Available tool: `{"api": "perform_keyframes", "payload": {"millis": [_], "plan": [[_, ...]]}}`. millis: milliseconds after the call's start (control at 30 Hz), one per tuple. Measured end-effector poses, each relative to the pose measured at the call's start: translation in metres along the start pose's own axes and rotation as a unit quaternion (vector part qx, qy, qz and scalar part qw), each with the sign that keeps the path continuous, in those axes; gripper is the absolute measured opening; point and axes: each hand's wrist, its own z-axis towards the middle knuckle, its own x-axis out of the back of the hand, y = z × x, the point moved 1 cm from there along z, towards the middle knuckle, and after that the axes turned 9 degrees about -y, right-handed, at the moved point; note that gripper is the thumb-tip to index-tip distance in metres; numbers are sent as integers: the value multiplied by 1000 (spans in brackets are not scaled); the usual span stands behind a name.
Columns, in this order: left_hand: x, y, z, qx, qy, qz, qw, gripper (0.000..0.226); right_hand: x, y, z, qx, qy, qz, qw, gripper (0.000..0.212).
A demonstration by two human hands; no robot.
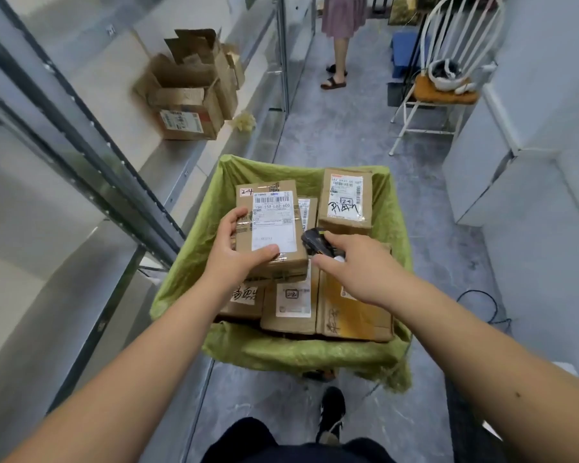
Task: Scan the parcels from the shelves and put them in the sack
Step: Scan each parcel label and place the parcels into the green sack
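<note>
My left hand (236, 252) grips a brown cardboard parcel (271, 222) by its near left corner, white label facing up, just above the open green sack (194, 248). My right hand (351, 265) holds a small dark scanner (316, 242) right beside the parcel's right edge. Several other brown parcels lie inside the sack: one at the back right (345, 198) and others along the near side (293, 302).
Metal shelves (121, 182) run along the left, with opened cardboard boxes (189, 95) on one. A white chair (445, 78) stands at the back right, a person (340, 38) farther down the aisle. White cabinets (528, 135) line the right, a cable (482, 305) on the floor.
</note>
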Motion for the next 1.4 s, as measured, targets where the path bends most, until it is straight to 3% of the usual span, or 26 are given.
{"api": "perform_keyframes", "payload": {"millis": [167,333,567,933,1100,1400], "plan": [[-3,1,45,11,-21,11,1000,89,13,4,27,-21,-21,26,999,69],[-4,-11,94,9,-71,-3,997,87,15,3,46,-55,-7,49,997,35],[-3,-38,144,16,-140,13,990,88,10,-10,67,-134,16,44,990,50],[-8,-45,161,-23,-159,79,984,88,3,-28,76,-217,29,32,975,75],[-9,-37,161,-11,-187,163,969,90,1,-30,73,-216,36,5,976,59],[-20,-24,95,-55,-126,292,947,67,-2,-35,57,-162,51,-31,985,28]]}}
